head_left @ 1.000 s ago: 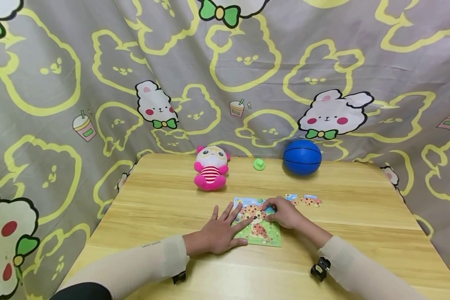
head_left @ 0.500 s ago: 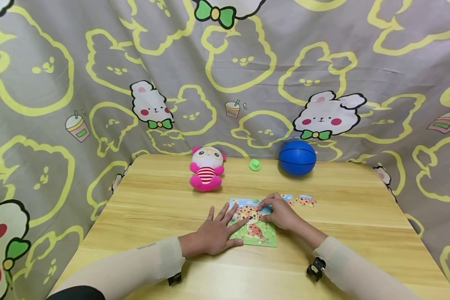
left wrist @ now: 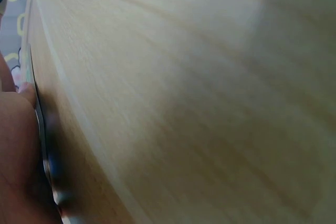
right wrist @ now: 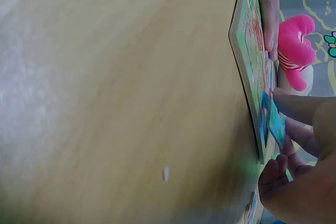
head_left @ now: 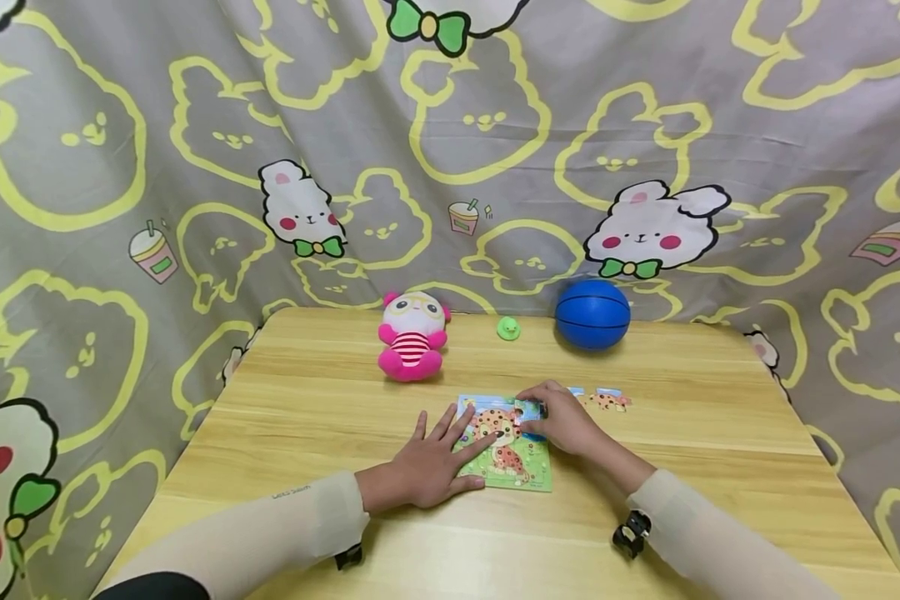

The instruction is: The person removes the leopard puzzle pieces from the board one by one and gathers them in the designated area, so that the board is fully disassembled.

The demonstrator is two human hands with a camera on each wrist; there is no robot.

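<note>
A square jigsaw puzzle [head_left: 521, 482] with a spotted leopard cub on green and blue lies flat on the table. My left hand [head_left: 429, 468] rests on its left part, fingers spread, the index finger reaching onto the cub's face. At the puzzle's upper right, my right hand [head_left: 566, 423] pinches a puzzle piece [right wrist: 276, 123] between thumb and fingers. The right wrist view shows this piece tilted up over the board, with a blue patch of the board beneath it. Several loose puzzle pieces [head_left: 607, 402] lie just beyond the right hand, partly hidden by it.
Along the back of the wooden table [head_left: 307, 433] sit a pink panda plush [head_left: 412, 337], a small green duck [head_left: 508, 328] and a blue ball [head_left: 592, 315]. A patterned curtain [head_left: 390, 108] hangs behind. A tiny white bit [right wrist: 166, 173] lies on the tabletop.
My right hand has shifted slightly away from the cub's face, the piece in its fingers now showing and a blue patch visible at the puzzle's upper right. The left hand keeps its place.
</note>
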